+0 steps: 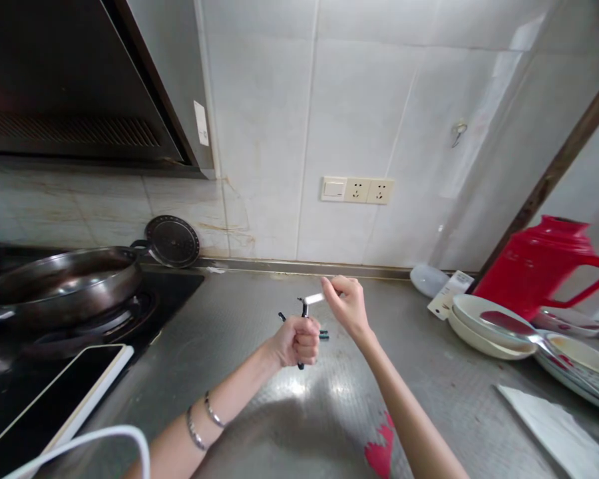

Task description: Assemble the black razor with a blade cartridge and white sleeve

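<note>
My left hand (pixel 299 342) is closed in a fist around a thin black rod (pixel 305 310), held upright above the steel counter. The rod's lower end pokes out under the fist. Up and to the right, my right hand (pixel 347 303) pinches a small white strip (pixel 314 299) between thumb and fingers. The strip's other end meets the top of the rod; whether they are joined I cannot tell. Dark bar ends (pixel 324 335) show on both sides behind my left fist, their middle hidden by it. I cannot tell what kind of thing the rod is.
A pan (pixel 64 283) sits on the stove at left, near a white-edged device (pixel 80 399) and a white cable (pixel 124 431). At right stand a red jug (pixel 539 266), stacked bowls (pixel 484 342) and a white sheet (pixel 554 426). Wall sockets (pixel 358 190) are behind.
</note>
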Tool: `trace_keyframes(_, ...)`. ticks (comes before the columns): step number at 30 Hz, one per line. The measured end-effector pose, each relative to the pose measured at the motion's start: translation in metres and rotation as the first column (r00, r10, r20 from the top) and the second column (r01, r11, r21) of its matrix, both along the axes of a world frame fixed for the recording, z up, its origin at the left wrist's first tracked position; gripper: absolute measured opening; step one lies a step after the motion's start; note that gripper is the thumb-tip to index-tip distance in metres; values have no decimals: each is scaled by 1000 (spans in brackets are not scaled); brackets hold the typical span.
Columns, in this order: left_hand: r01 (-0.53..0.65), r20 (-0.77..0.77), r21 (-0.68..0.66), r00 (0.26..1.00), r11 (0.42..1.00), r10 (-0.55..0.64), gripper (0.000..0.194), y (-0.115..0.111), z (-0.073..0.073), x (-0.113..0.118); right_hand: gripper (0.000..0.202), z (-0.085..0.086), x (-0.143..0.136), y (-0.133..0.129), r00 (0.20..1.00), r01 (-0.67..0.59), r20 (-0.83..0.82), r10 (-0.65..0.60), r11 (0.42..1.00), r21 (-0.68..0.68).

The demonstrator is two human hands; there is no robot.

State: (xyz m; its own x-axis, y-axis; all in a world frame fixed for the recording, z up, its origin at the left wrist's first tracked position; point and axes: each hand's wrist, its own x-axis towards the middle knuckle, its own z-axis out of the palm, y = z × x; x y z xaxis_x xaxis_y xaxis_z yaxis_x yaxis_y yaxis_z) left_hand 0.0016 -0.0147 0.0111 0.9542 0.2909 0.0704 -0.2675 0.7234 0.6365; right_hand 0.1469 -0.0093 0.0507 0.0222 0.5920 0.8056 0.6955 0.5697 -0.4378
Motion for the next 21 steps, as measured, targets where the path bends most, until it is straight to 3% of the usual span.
trace_keyframes(5, 37, -21, 34, 999, 999, -37, 39, -1, 1, -1, 47, -5, 6, 5, 999, -21, -28, 19, 998, -56)
trace_keyframes(12, 1, -126, 108, 992, 994, 12, 41, -1, 5, -4, 45, -2, 1, 0, 995, -74, -73, 66, 990, -118)
trace_keyframes(16, -6, -177, 252, 983, 968, 52, 43, -3, 10, -4, 47, -10, 13, 8, 1000, -20, -13, 18, 988, -155)
trace_keyframes(19, -116, -202, 476, 950, 872, 237, 46, -2, 14, -2, 47, -15, 32, 17, 998, 23, -47, -34, 974, -225)
trace_keyframes(21, -251, -176, 666, 862, 702, 476, 44, 0, 14, 0, 47, -12, 42, 18, 993, 55, -83, -79, 964, -259)
